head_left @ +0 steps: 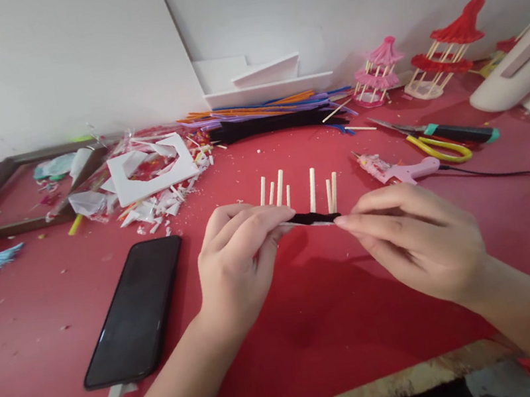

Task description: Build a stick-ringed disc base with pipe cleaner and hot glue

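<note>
My left hand point(238, 256) and my right hand point(415, 238) hold a small black base point(312, 218) between them above the red table point(313, 311). Several short wooden sticks point(312, 189) stand upright from that base. The left fingers pinch its left end, the right fingertips pinch its right end. Both hands are closed on it.
A black phone point(134, 310) on a white cable lies at left. A pink glue gun point(394, 169), yellow scissors point(439, 148) and a knife lie at right. Coloured pipe cleaners point(272, 113), white foam scraps point(151, 176) and small stick towers point(448, 52) sit at the back.
</note>
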A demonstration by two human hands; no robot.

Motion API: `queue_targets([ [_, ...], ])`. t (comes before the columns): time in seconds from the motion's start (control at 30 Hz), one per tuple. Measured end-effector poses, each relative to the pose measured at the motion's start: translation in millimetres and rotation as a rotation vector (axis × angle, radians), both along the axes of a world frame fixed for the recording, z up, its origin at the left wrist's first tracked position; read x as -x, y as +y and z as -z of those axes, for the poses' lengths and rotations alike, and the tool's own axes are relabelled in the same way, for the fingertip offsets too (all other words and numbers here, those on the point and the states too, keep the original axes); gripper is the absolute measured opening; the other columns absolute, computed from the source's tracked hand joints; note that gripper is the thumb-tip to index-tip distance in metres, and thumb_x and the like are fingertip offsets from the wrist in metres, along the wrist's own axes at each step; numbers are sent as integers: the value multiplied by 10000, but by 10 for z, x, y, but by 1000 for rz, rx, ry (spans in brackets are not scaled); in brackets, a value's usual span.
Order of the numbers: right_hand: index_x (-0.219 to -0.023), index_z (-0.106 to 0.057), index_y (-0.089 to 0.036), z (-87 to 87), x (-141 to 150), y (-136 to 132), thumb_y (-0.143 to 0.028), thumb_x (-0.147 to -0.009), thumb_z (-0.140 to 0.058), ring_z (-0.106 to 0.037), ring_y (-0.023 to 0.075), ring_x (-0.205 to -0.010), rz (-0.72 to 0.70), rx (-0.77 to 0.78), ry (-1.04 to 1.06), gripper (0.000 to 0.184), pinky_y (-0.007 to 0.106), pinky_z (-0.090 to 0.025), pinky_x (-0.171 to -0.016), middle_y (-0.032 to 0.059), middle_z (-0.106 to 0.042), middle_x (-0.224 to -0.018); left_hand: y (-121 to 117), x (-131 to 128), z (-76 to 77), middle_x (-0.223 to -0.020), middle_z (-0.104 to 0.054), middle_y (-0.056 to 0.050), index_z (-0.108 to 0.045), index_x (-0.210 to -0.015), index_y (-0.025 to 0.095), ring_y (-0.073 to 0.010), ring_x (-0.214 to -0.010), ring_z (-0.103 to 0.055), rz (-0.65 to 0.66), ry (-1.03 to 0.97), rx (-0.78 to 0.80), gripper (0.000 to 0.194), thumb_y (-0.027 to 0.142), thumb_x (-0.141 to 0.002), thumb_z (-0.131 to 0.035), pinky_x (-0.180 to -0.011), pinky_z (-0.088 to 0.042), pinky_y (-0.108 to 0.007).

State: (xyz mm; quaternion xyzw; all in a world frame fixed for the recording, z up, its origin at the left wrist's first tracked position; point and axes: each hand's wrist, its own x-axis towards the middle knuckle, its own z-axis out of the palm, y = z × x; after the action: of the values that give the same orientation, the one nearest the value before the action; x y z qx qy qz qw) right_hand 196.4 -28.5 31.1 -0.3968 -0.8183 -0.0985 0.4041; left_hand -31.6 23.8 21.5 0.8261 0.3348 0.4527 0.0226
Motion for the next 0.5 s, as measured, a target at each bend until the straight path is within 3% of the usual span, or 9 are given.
queue_targets([
  [0.23, -1010, -674, -202, -22, -19, 14, -25, -830, -639, -673, 157, -789, 101, -91, -24, 255, 326, -578, -764, 44, -700, -911, -1, 32, 25, -919, -775, 31, -679, -1011, 280, -165, -828, -693, -45, -44, 46, 239, 91, -865, -662, -769, -566, -324],
  [0.5, -1039, -677, -192, -20, -36, 6, -20, -821, -651, -682, 171, -813, 105, -105, -47, 279, 325, -582, -787, 48, -711, -912, 3, 28, 51, -977, -779, 28, -697, -997, 269, -152, -868, -729, -133, -59, 126, 216, 110, -853, -680, -791, -584, -271],
])
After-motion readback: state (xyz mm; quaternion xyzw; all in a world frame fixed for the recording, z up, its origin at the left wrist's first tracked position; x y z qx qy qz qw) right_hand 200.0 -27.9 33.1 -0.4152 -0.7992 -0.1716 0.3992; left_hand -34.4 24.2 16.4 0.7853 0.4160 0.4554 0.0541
